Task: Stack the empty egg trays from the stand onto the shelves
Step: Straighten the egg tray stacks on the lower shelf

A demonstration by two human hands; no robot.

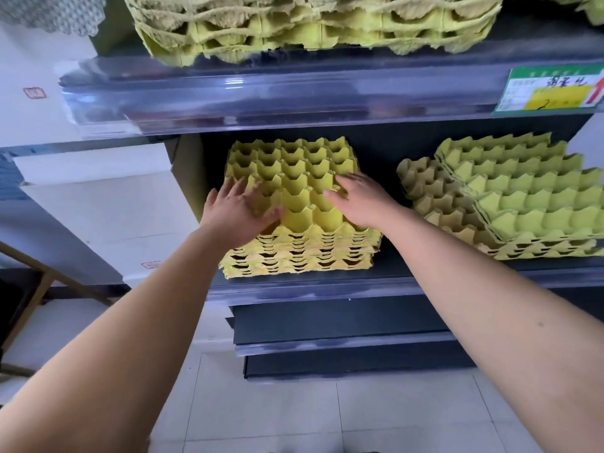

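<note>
A stack of yellow egg trays (295, 178) sits on the middle shelf (327, 291), at its left end. My left hand (237, 212) lies flat on the stack's top tray near the front left corner, fingers spread. My right hand (358, 199) rests on the same tray toward the front right, fingers stretched out leftward. Both hands press on the top tray and neither curls around it. A second, looser stack of egg trays (516, 197) lies to the right on the same shelf. Another stack of egg trays (313, 24) fills the upper shelf.
The upper shelf's clear plastic front strip (277, 93) hangs just above my hands, with a green and yellow price label (552, 89) at its right. Two dark lower shelves (343, 325) stick out below. White boxes (108, 204) stand to the left, above a tiled floor (327, 413).
</note>
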